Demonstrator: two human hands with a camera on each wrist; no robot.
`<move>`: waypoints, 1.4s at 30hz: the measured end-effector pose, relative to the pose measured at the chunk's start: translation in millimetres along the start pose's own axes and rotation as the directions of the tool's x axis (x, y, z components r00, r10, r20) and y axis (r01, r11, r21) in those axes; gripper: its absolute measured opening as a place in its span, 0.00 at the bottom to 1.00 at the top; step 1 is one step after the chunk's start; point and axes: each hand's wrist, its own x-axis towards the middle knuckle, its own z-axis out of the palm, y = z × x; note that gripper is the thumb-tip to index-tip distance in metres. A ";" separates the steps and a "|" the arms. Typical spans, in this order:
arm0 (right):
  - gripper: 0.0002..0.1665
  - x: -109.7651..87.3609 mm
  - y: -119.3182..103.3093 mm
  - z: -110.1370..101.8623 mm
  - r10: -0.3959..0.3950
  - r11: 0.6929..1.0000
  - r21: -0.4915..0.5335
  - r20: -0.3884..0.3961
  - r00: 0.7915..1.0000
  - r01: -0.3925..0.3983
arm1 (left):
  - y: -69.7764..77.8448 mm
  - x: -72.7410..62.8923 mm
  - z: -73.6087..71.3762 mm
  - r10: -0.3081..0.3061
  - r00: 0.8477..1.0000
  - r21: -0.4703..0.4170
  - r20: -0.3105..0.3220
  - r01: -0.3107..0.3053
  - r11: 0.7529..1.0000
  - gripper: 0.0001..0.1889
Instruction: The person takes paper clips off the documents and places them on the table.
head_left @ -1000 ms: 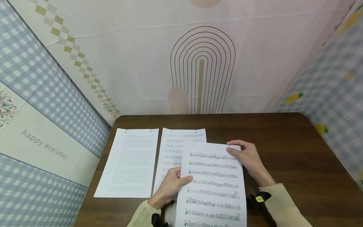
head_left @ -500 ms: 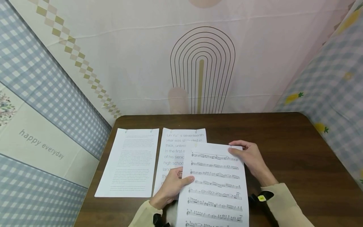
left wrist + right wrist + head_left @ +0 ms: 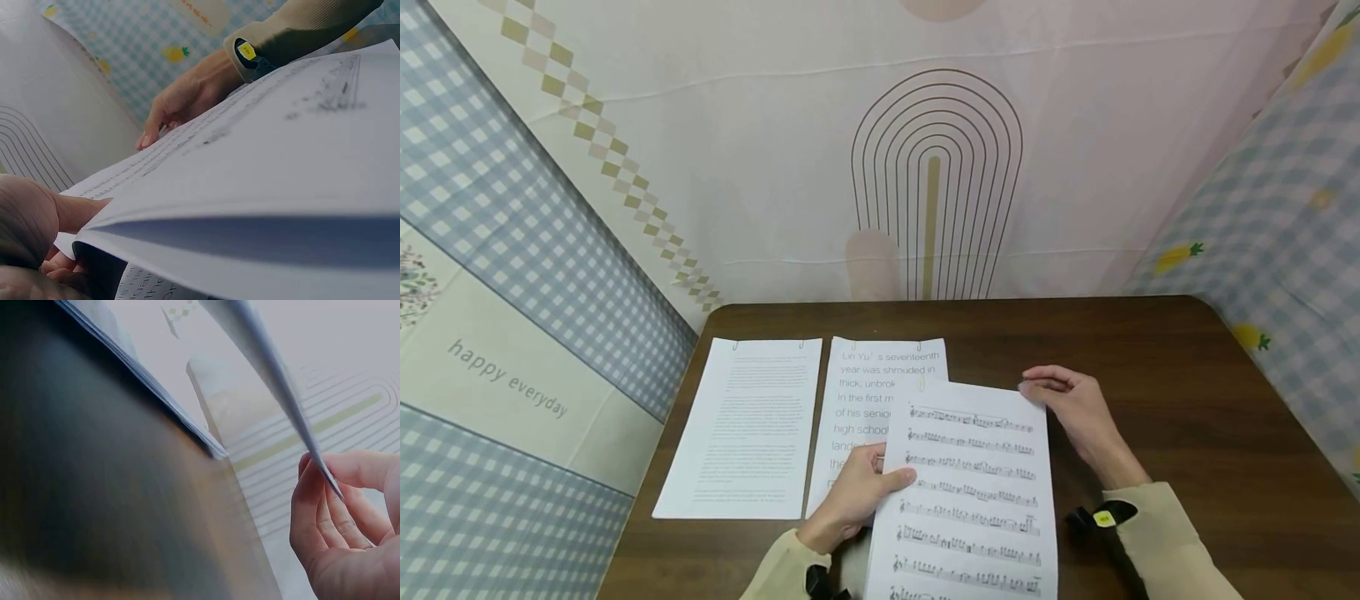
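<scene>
My left hand [image 3: 859, 485] grips the left edge of a stack of sheet music [image 3: 973, 492], thumb on the top page. In the left wrist view the stack's edge is parted, with a gap between pages. My right hand [image 3: 1078, 417] is at the stack's top right corner. Its thumb and fingertips [image 3: 307, 464] pinch together at the paper's edge in the right wrist view; whether something small is also between them cannot be told. A pale yellow-green paper clip [image 3: 922, 384] sits on the stack's top left edge.
A clipped large-print text stack [image 3: 887, 357] lies partly under the sheet music. Left of it lies a clipped stack of small print [image 3: 745, 433]. Both rest on a dark wooden table [image 3: 1165, 358], with a patterned cloth [image 3: 775, 167] behind its far edge.
My right hand has slid right along the top edge to the corner, its fingertips drawing away from the page. The sheet music has shifted slightly right, still gripped by my left hand.
</scene>
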 end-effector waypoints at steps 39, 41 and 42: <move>0.14 5.9 58.5 -113.9 0.034 0.993 0.109 0.021 0.999 -0.036 | 2.2 -5.4 -11.3 0.015 1.000 0.012 -0.023 -0.015 1.000 0.19; 0.20 7.6 60.4 -115.1 0.042 0.999 0.000 0.024 0.999 -0.042 | 2.6 -5.4 -11.3 0.015 1.000 0.018 -0.021 -0.014 1.000 0.19; 0.22 8.6 61.4 -115.2 0.043 0.998 -0.052 0.025 0.999 -0.041 | 2.8 -5.4 -11.3 0.015 1.000 0.021 -0.020 -0.015 1.000 0.19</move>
